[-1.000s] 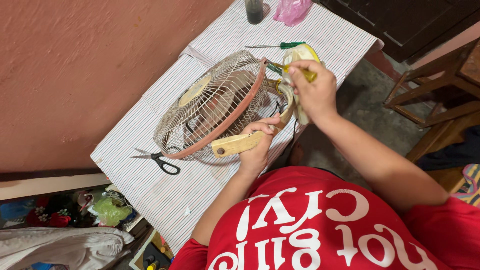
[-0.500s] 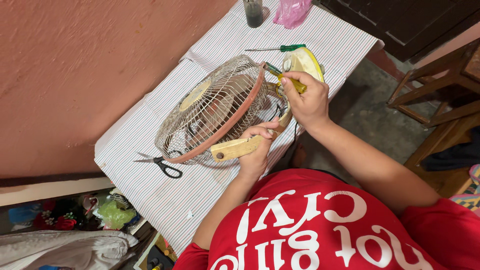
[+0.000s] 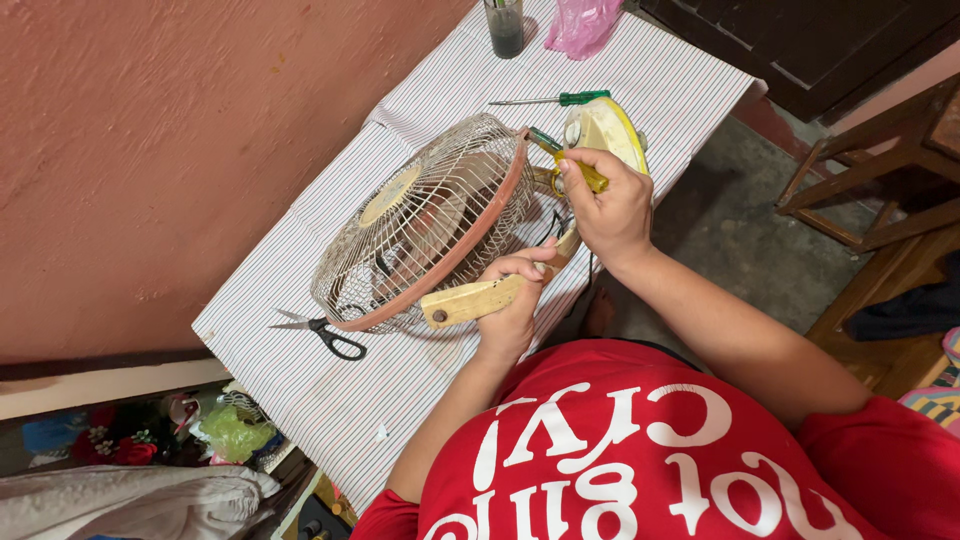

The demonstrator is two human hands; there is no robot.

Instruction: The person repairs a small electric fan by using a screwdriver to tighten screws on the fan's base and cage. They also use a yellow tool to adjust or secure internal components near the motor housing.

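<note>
right hand (image 3: 612, 205) lower on the yellow screwdriver (image 3: 570, 165), fan (image 3: 440, 225) tipped a little more upright

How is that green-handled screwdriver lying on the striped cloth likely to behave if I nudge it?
The green-handled screwdriver will probably roll, since its handle looks round and it lies loose on the flat striped cloth. It should feel stiff and light, with a thin metal shaft. The cloth may slow it a little, but the far table edge looks close.

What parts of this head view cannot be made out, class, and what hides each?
- Tip of the yellow-handled screwdriver: behind the round wire-cage table fan.
- Right hand palm: turned away.
- Left hand fingertips: curled around the fan's cream bracket.
- Dark glass tumbler: cut by the top edge.
</note>
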